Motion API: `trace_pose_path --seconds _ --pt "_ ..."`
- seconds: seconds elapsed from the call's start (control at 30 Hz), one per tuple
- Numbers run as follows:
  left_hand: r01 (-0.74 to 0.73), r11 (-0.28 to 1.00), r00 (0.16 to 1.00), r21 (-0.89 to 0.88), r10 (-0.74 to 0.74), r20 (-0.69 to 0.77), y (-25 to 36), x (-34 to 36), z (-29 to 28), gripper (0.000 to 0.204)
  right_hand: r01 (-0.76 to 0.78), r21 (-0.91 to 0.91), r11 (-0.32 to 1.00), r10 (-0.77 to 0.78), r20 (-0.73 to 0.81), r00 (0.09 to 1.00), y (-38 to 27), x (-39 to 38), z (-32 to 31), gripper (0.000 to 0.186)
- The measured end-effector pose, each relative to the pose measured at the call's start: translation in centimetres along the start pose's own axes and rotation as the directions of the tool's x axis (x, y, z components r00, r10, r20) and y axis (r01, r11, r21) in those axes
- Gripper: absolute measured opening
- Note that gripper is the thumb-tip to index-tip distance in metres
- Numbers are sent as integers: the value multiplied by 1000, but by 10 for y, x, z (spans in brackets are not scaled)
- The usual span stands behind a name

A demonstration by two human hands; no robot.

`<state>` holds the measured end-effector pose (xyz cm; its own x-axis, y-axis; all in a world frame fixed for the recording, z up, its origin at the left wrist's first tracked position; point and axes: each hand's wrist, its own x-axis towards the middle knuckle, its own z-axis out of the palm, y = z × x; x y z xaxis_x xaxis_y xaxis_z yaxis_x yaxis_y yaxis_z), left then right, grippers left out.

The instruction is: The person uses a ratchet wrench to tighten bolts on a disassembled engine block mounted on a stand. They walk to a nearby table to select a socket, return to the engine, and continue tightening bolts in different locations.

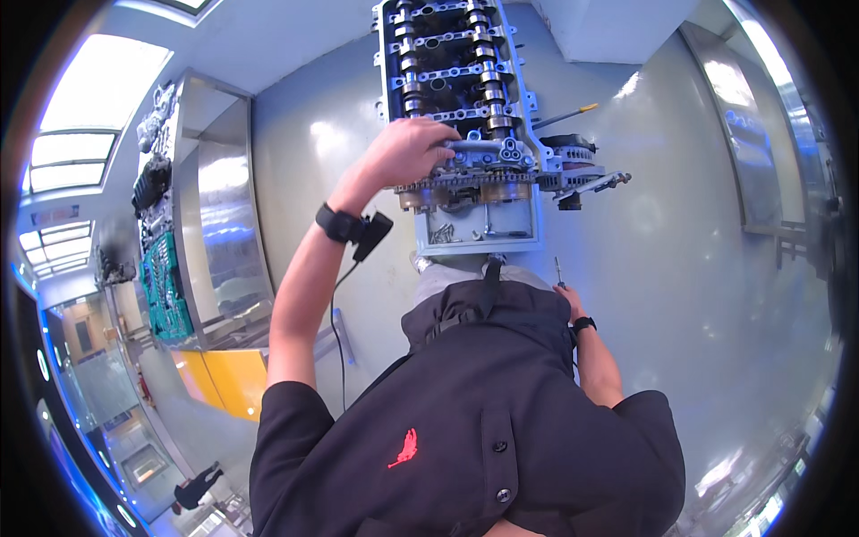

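Observation:
An engine cylinder head [447, 72] with two exposed camshafts [491, 76] stands ahead of me. My left hand [407, 152] reaches over its near left corner. Its fingers are curled at the left end of a silver camshaft bearing cap [483, 148]; the fingertips are partly hidden. Just nearer to me runs a timing chain [465, 182] over the cam sprockets [506, 192]. Low at my right side, my right hand [573, 302] is closed around a slim metal-shafted tool [558, 268], its shaft pointing up and away from me.
A tray [535, 243] below the chain holds loose bolts [442, 234] and an L-shaped metal tool [490, 224]. A yellow-tipped rod [573, 114] and an alternator [571, 152] jut out right. Leftward stands a metal bench [224, 197] with a green tool case [165, 286]. Another person [197, 488] is far off.

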<state>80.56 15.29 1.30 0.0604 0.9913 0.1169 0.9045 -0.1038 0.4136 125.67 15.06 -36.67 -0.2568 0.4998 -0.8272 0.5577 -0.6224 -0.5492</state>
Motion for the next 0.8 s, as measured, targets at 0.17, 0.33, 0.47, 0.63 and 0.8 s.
trace_pose_path --seconds 0.17,0.33,0.47,0.63,0.8 --pt "172 983 943 -58 -147 300 -10 15 -16 28 -74 110 991 65 79 995 -7 0 -10 22" --pt "98 995 924 -12 -87 372 -5 26 -21 31 -56 196 979 40 81 996 6 7 -24 24" --pt "74 997 904 6 -70 422 0 28 -15 33 -28 261 965 3 97 995 9 6 -28 27" --pt "120 987 891 111 -157 427 24 23 -17 36 36 184 982 -52 83 995 7 6 -28 30" --pt "46 995 924 91 -77 375 26 14 -5 39 160 -149 976 -153 57 987 1 19 -27 31"
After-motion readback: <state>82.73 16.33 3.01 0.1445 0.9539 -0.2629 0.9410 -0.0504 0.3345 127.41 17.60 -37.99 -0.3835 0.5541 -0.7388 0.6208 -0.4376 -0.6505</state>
